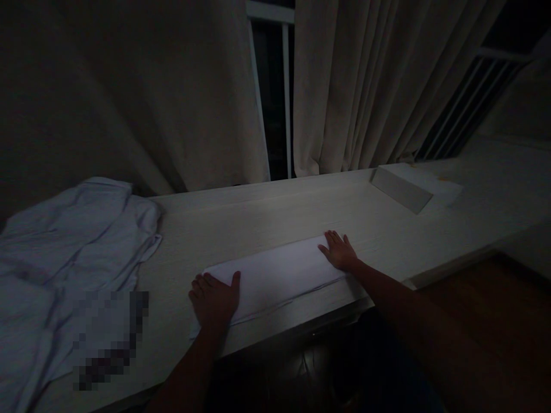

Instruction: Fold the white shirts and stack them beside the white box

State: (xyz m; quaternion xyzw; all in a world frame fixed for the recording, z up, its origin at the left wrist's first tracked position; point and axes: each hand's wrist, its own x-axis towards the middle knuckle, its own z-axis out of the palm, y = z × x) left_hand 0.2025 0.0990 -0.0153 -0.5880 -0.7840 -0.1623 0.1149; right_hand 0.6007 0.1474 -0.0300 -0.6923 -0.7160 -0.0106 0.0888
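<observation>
A white cloth (279,275), folded into a long flat strip, lies on the pale bench top between my hands. My left hand (215,299) rests flat on its left end, thumb spread away from the fingers. On the right end lies my right hand (338,250), palm down with its fingers stretched out. Neither hand grips the cloth; both press on it from above. The parts of the cloth under my palms are hidden.
A crumpled heap of white fabric (81,241) covers the left side of the bench (206,221). A box-like pale object (402,186) with papers stands at the back right. Beige curtains (336,86) hang behind, and the bench's front edge is close to me.
</observation>
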